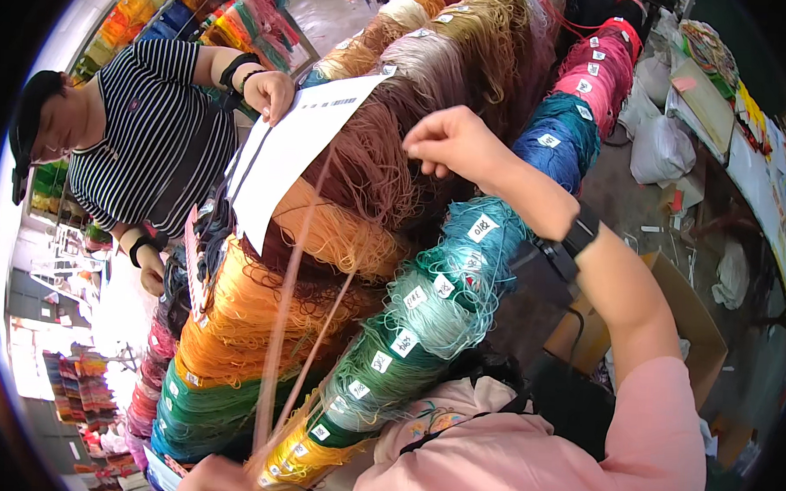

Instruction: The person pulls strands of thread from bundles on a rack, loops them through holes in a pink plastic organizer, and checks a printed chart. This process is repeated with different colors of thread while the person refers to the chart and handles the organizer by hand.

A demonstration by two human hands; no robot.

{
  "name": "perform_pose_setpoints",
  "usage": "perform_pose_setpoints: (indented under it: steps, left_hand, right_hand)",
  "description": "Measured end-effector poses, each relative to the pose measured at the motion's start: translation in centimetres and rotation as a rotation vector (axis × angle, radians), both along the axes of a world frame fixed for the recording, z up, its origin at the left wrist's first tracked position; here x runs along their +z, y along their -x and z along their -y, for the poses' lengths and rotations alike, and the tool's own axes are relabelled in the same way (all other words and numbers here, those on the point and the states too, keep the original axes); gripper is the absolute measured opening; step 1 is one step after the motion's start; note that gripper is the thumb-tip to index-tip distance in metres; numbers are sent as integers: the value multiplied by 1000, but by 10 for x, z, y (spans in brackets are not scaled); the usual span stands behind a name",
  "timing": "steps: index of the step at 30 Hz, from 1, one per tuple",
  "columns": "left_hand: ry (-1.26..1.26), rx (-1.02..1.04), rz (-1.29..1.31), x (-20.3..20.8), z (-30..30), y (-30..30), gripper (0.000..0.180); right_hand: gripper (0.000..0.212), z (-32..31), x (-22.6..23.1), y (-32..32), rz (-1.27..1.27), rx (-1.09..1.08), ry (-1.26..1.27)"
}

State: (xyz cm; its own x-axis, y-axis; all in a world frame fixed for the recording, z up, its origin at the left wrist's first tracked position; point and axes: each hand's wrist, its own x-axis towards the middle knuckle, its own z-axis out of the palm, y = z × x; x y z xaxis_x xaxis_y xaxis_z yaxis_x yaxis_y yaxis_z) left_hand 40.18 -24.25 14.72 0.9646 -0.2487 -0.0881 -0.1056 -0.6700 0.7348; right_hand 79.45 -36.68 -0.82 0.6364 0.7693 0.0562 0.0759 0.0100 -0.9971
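At the lower edge, my left hand (pixel 220 479) is smeared by motion beside yellow yarn (pixel 313 460). Long pale pink strands of thread (pixel 274 363) converge at it and stretch upward, blurred, across the orange yarn (pixel 241 313). My right hand (pixel 454 143) is raised over the brown yarn (pixel 362 156), thumb and fingertips pinched together. Whether a thread sits in that pinch cannot be made out. Below my right forearm runs a long row of labelled yarn hanks, blue (pixel 550 156), light teal (pixel 472 249) and green (pixel 370 367).
Opposite, a co-worker in a striped shirt (pixel 157 121) has one hand (pixel 270 95) on a white printed sheet (pixel 292 145) lying over the yarn. A cardboard box (pixel 670 319) and white bags (pixel 662 150) stand at right. More hanks hang on racks (pixel 140 11) behind.
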Motion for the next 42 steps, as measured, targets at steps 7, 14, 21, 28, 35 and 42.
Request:
perform_pose_setpoints:
  steps: [7, 14, 21, 28, 35, 42]
  left_hand:
    - [-749, 1389, 414, 12, -20, 236, 19]
    - [-376, 1781, 508, 19, -63, 182, 23]
    - [467, 1450, 305, -19, -18, 21, 9]
    - [1230, 936, -382, -49, 34, -123, 18]
    - [1285, 955, -274, -97, 54, -226, 23]
    - [614, 644, -259, -65, 46, -165, 21]
  right_hand:
    - [15, -32, -5, -17, 404, -174, 42]
    - [17, -46, -8, -9, 695, -254, 7]
    - [8, -33, -14, -14, 242, -160, -101]
    - [8, 9, 1, -8, -623, 333, -303]
    - [11, 39, 23, 43, -361, 407, -108]
    - [15, 47, 21, 55, -95, 586, -11]
